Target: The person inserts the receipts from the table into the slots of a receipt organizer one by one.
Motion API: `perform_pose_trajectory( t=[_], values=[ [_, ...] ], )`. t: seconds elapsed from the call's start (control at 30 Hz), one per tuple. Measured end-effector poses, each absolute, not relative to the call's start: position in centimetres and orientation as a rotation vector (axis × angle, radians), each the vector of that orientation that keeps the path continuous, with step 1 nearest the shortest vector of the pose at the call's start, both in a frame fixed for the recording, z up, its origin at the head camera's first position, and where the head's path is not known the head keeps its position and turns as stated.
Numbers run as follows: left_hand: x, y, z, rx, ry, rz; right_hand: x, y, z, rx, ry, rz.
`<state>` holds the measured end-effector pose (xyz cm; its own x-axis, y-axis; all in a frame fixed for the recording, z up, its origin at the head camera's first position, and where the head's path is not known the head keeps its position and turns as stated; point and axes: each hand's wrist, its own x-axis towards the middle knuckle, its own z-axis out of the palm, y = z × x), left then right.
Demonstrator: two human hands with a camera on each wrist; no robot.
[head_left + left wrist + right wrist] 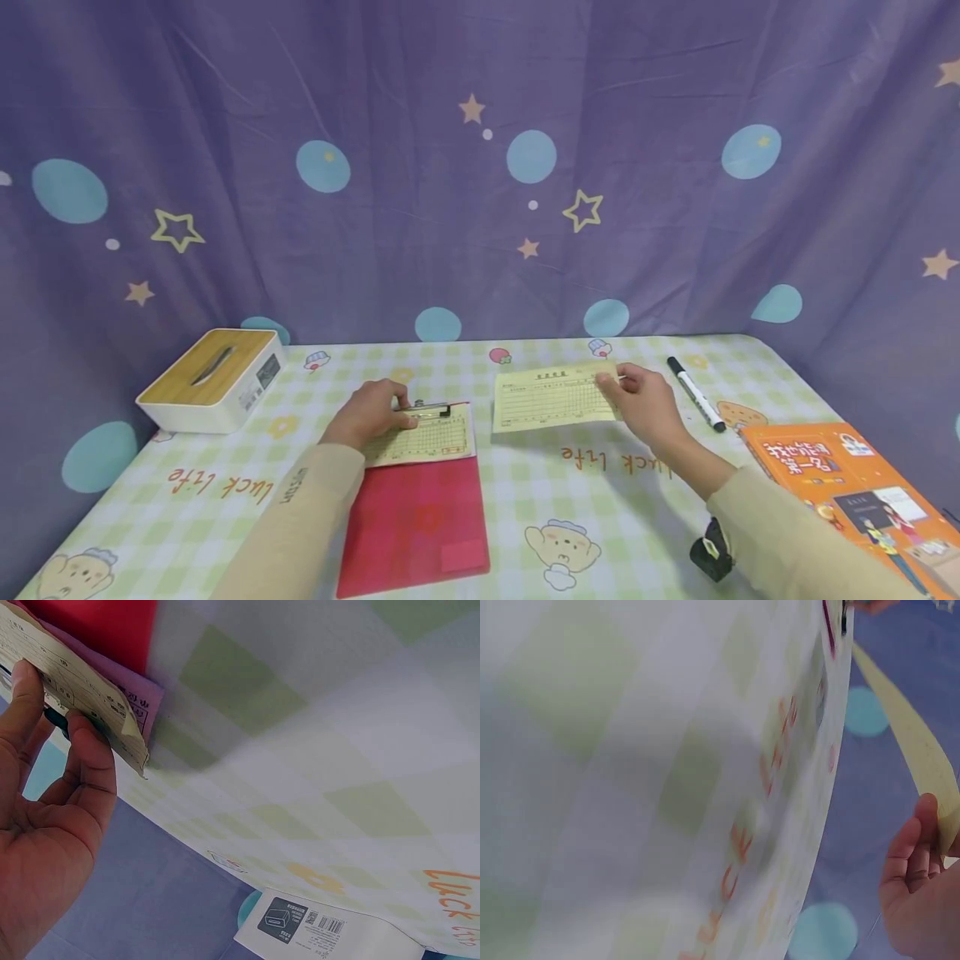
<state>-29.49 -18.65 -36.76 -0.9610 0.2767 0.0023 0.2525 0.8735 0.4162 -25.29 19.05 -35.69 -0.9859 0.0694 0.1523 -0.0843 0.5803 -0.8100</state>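
Note:
A red clipboard (pixel 416 525) lies on the table left of centre, with yellow printed forms (pixel 442 439) at its top under a metal clip (pixel 431 410). My left hand (pixel 372 414) grips the clipboard's top edge at the clip. In the left wrist view its thumb (pixel 22 697) presses on the yellow form (pixel 82 682); a pinkish sheet (pixel 142 697) shows beneath. Right of the clipboard, my right hand (pixel 645 404) pinches a loose yellow form (pixel 551 398) by its right end, raised over the table. In the right wrist view this form (pixel 907 727) is seen nearly edge-on.
A white tissue box with a wooden lid (pixel 213 375) stands at the back left. A black-and-white marker (pixel 696 394) lies right of my right hand. An orange book (pixel 847 492) lies at the right. A purple curtain (pixel 450 208) hangs behind the checked tablecloth (pixel 600 533).

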Motion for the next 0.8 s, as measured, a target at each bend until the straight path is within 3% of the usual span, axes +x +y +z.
perform_pose_trajectory(
  t=[0.33,0.8],
  values=[
    [-29.4,-18.6,-36.7,0.391,2.991,0.641,-24.3,13.2,-36.0,0.08,-2.581,1.686],
    [-29.6,-18.8,-36.9,0.388,2.954,0.681,-24.3,5.7,-38.1,0.095,-2.65,1.758]
  ],
)
